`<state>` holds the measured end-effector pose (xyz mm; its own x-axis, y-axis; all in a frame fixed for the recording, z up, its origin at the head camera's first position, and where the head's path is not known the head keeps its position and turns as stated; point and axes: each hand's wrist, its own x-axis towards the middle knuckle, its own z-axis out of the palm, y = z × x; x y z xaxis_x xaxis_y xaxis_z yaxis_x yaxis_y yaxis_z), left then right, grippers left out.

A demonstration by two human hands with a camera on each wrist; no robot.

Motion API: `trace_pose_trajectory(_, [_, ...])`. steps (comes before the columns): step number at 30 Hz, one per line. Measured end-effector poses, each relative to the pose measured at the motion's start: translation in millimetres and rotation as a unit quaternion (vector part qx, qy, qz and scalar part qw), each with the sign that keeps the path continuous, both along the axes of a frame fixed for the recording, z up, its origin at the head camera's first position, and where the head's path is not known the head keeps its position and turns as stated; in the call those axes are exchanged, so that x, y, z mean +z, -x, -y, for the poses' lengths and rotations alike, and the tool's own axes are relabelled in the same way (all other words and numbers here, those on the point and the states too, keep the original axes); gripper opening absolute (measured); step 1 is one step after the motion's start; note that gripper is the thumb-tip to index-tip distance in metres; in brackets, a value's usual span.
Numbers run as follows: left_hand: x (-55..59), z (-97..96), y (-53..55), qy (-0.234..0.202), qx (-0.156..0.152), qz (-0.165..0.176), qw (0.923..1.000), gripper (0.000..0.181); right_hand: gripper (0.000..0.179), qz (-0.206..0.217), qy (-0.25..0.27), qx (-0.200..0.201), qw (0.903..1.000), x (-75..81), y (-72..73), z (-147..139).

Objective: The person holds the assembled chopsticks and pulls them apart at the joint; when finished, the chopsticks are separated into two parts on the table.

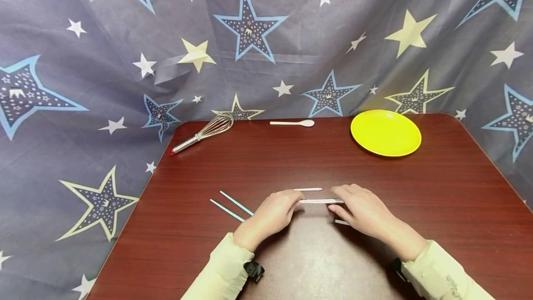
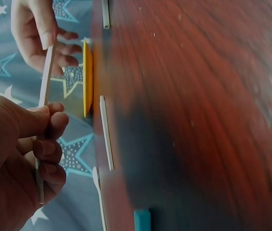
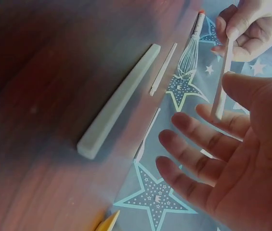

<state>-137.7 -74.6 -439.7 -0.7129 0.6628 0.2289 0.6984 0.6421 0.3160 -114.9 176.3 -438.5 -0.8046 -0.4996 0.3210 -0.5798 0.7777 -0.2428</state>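
Observation:
Both hands hold one pale chopstick point(image 1: 320, 201) level over the table, one hand toward each end. My left hand point(image 1: 270, 212) pinches it between thumb and curled fingers, as the left wrist view shows. At the other end, the thumb and index finger of my right hand point(image 1: 366, 209) grip it, while the remaining fingers spread loosely in the right wrist view. Beyond the hands lies a second pale chopstick point(image 1: 310, 189). A third pale one point(image 1: 342, 222) lies partly hidden under the right hand. Two teal chopsticks point(image 1: 226, 209) reach out from behind the left hand.
Along the table's back edge lie a wire whisk point(image 1: 204, 132) on the left and a white spoon point(image 1: 292, 123) in the middle. A yellow plate point(image 1: 386, 133) sits at the back right. A curtain with stars point(image 1: 266, 73) hangs behind the dark red table point(image 1: 458, 189).

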Motion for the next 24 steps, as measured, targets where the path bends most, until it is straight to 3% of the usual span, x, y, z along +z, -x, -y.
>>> trace_pose_trajectory(8, [-2.5,-13.1,-2.5,0.001,-0.008,0.003,1.0,0.01,0.022,-0.013,-0.004,0.019,0.9997,0.4,0.8,5.9])
trace_pose_trajectory(15, [-0.5,-20.1,-6.0,0.021,-0.005,-0.017,0.9996,0.009,0.017,-0.026,0.005,0.022,0.9994,0.3,0.3,10.9])
trace_pose_trajectory(24, [-4.7,-24.5,-6.9,0.017,-0.008,-0.024,0.9995,0.009,0.018,0.008,0.008,0.025,0.9996,-1.5,1.4,15.3])
